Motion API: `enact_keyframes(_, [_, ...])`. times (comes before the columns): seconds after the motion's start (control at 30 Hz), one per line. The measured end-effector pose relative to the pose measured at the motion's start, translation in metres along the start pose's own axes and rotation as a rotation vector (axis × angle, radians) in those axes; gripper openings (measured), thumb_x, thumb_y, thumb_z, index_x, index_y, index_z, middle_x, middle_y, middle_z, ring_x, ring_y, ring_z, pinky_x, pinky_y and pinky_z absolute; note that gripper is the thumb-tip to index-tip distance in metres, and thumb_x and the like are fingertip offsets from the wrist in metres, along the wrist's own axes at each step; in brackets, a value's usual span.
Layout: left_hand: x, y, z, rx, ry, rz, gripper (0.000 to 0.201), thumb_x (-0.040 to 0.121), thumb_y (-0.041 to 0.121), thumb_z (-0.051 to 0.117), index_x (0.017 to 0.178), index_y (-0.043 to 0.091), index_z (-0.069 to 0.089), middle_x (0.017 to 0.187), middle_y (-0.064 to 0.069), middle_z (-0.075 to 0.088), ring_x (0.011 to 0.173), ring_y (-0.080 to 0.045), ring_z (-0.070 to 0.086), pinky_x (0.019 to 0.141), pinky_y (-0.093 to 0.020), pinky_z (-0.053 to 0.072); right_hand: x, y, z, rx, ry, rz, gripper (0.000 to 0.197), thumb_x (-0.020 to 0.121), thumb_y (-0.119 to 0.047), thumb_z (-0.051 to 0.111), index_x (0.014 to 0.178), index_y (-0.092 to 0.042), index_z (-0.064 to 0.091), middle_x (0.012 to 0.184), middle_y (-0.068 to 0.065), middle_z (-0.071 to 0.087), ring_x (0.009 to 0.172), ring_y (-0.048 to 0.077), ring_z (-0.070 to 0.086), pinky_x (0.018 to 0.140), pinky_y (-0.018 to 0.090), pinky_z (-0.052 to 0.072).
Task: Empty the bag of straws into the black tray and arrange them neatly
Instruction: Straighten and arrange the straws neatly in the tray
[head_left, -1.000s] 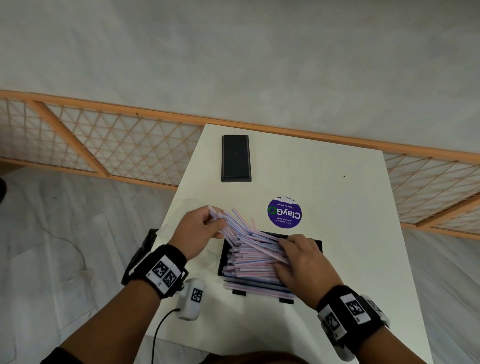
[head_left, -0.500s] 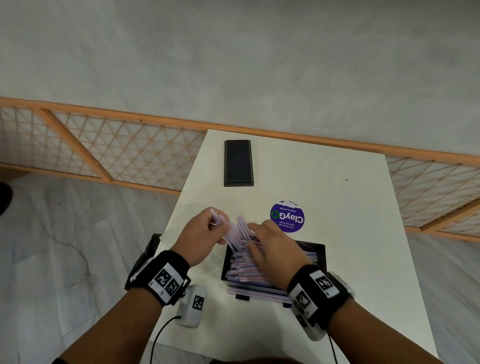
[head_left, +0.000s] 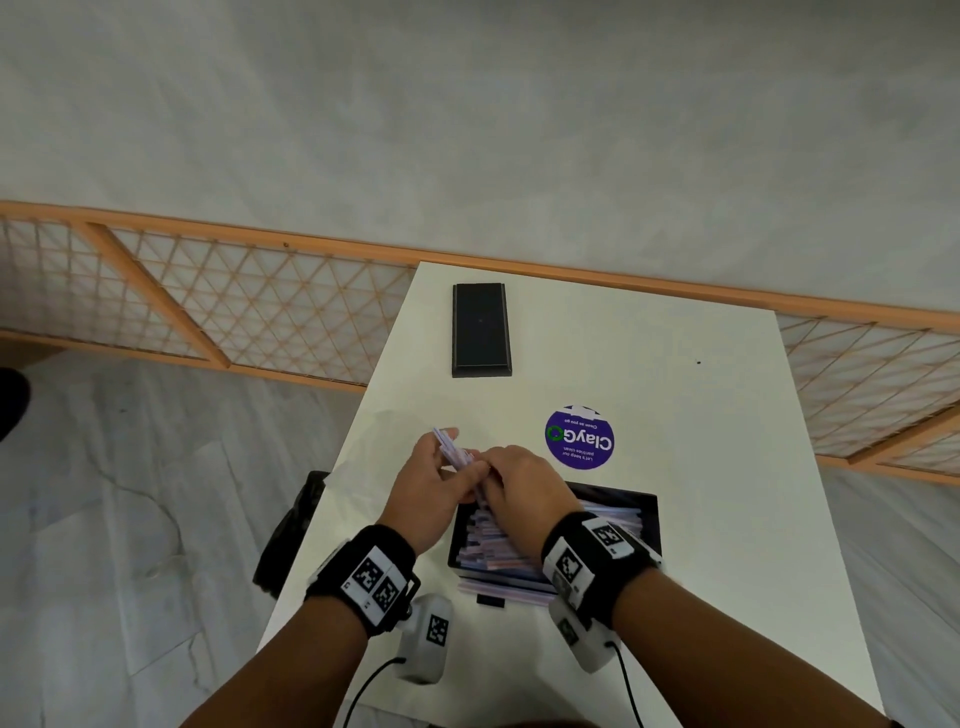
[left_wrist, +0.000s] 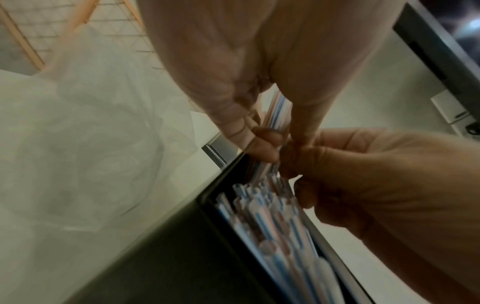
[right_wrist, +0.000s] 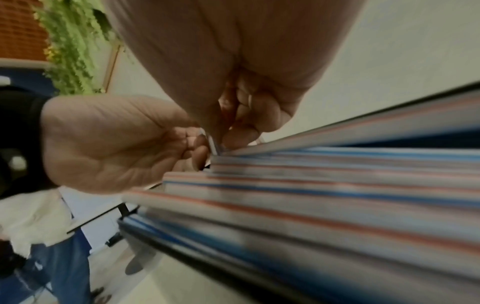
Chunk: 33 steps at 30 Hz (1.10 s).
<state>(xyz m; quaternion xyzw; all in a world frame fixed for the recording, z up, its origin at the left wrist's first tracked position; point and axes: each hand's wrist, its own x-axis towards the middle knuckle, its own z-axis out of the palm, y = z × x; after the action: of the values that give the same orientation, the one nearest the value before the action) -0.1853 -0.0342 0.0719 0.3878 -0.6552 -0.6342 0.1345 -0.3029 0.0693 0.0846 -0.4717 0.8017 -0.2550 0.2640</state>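
Observation:
A black tray (head_left: 650, 514) sits near the table's front edge, filled with a pile of striped straws (head_left: 485, 545) lying roughly left to right. A few straws (head_left: 498, 590) overhang its near rim. My left hand (head_left: 457, 460) grips a small bundle of straws (head_left: 445, 440) above the tray's far left corner. My right hand (head_left: 493, 474) meets it there, its fingers curled on the same bundle (left_wrist: 276, 112). In the left wrist view the clear, empty-looking bag (left_wrist: 91, 133) lies crumpled just left of the tray (left_wrist: 168, 257). The right wrist view shows the pile of straws (right_wrist: 337, 185) close up.
A black rectangular box (head_left: 480, 330) lies at the back of the white table (head_left: 701, 519). A round purple sticker (head_left: 579, 438) is behind the tray. The table's left edge runs close to my left hand, with a dark chair (head_left: 291, 530) below. A wooden lattice rail (head_left: 234, 322) is behind.
My right hand has left the straws at the tray's right and moved left to join the left hand on the raised bundle. The fanned straws are now gathered closer together.

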Motion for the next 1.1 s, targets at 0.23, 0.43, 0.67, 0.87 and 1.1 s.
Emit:
enact_keyframes(0.23, [0.000, 0.019, -0.007, 0.106, 0.074, 0.079, 0.006, 0.100, 0.018, 0.067, 0.101, 0.013, 0.069, 0.085, -0.007, 0.077, 0.078, -0.022, 0.075, 0.075, -0.036, 0.064, -0.016, -0.001, -0.013, 0.245, 0.138, 0.001, 0.033, 0.096, -0.016, 0.055, 0.128, -0.021, 0.055, 0.089, -0.007, 0.066, 0.078, 0.009, 0.062, 0.075, 0.027, 0.053])
enact_keyframes(0.43, [-0.013, 0.063, -0.028, 0.239, 0.124, 0.217, 0.005, 0.101, 0.026, 0.065, 0.097, 0.022, 0.066, 0.079, 0.003, 0.072, 0.060, -0.011, 0.067, 0.061, -0.017, 0.051, -0.027, 0.016, -0.021, 0.245, 0.111, 0.041, 0.038, 0.093, -0.011, 0.056, 0.129, -0.023, 0.056, 0.108, -0.006, 0.059, 0.074, 0.002, 0.056, 0.072, 0.013, 0.045])
enact_keyframes(0.67, [-0.033, 0.113, -0.046, 0.187, 0.133, 0.330, 0.005, 0.100, 0.024, 0.066, 0.097, 0.022, 0.068, 0.084, 0.001, 0.072, 0.064, -0.014, 0.065, 0.063, -0.021, 0.052, -0.041, 0.008, -0.037, 0.449, 0.277, 0.073, 0.030, 0.096, -0.029, 0.055, 0.125, -0.025, 0.059, 0.116, -0.009, 0.058, 0.093, 0.003, 0.059, 0.076, 0.015, 0.049])
enact_keyframes(0.87, [-0.056, 0.148, -0.029, 0.175, 0.073, 0.448, 0.004, 0.100, 0.024, 0.067, 0.097, 0.026, 0.068, 0.085, 0.003, 0.073, 0.065, -0.016, 0.067, 0.063, -0.023, 0.054, -0.045, 0.000, -0.062, 0.805, 0.286, 0.279, 0.061, 0.090, -0.074, 0.042, 0.123, -0.029, 0.068, 0.122, -0.015, 0.067, 0.116, 0.004, 0.061, 0.105, 0.043, 0.050])
enact_keyframes(1.1, [-0.058, 0.162, 0.015, -0.047, 0.054, 0.560, 0.007, 0.101, 0.019, 0.066, 0.107, 0.016, 0.067, 0.088, -0.002, 0.071, 0.070, -0.013, 0.063, 0.066, -0.026, 0.053, -0.045, -0.010, -0.076, 1.229, 0.216, 0.474, 0.049, 0.104, -0.048, 0.044, 0.091, -0.016, 0.079, 0.092, 0.017, 0.076, 0.089, 0.029, 0.073, 0.079, 0.045, 0.062])
